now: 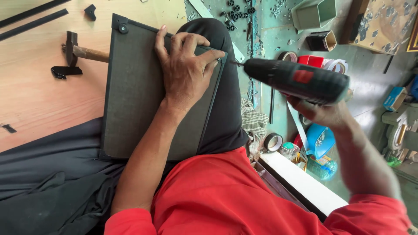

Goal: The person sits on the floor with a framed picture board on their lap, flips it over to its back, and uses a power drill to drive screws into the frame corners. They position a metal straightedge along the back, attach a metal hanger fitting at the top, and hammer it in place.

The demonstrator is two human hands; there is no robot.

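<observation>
Dark panel braced on the knee, drill at its corner

The left hand point(185, 69) lies flat on the dark panel point(135, 100), fingers spread along its far edge; the panel rests across the knee. The right hand point(324, 114), grip clamped on the drill point(296, 80), holds the bit just beside the panel's corner. A hammer point(80, 52) lies on the wooden floor point(39, 91) beyond the opposite edge.

Left hand point(185, 72) is covering the dark panel's point(135, 95) near corner, so whatever sits beneath the fingers is staying out of sight. Drill point(296, 80) is blurring at its bit; the tip is too small to read. Right hand point(324, 114) is hiding the drill's grip. Hammer point(80, 51) handle is running under the panel (length unknowable). Gold-patterned board point(385, 24) is being cropped by the frame's edge.
</observation>
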